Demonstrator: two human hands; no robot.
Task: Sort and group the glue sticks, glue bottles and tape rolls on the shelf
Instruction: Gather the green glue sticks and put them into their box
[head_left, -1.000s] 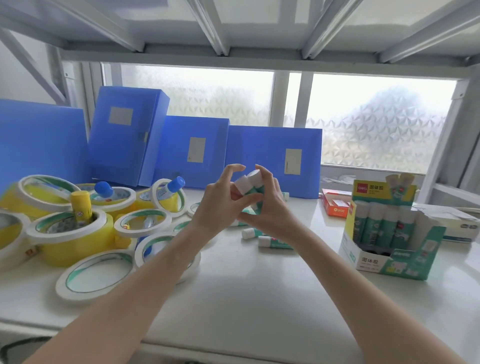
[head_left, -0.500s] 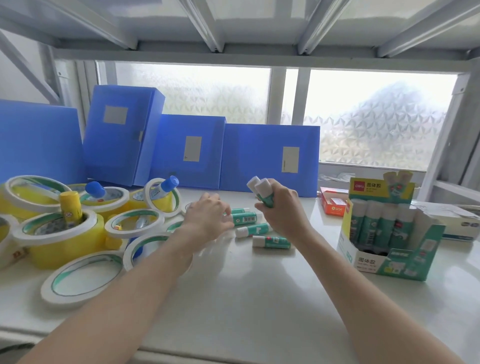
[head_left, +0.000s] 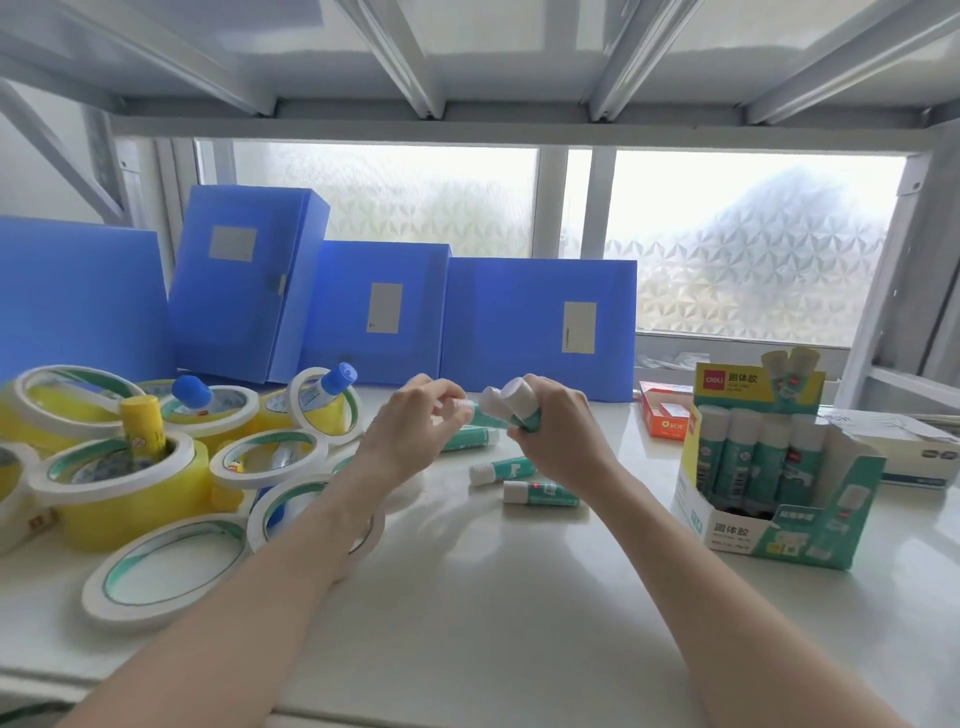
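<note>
My right hand grips two green glue sticks with white caps, held up above the shelf. My left hand pinches another green glue stick right beside them. Three more glue sticks lie on the shelf under my hands. Tape rolls, white and yellow, are piled at the left. Blue-capped glue bottles and a yellow glue stick stand inside the rolls. A green display box of upright glue sticks stands at the right.
Blue file boxes line the back of the shelf in front of a frosted window. A small orange box and a white carton sit at the far right. The upper shelf's metal frame hangs overhead.
My left hand went down to the shelf, picked up a glue stick and has come back up beside my right hand, which kept holding its two sticks.
</note>
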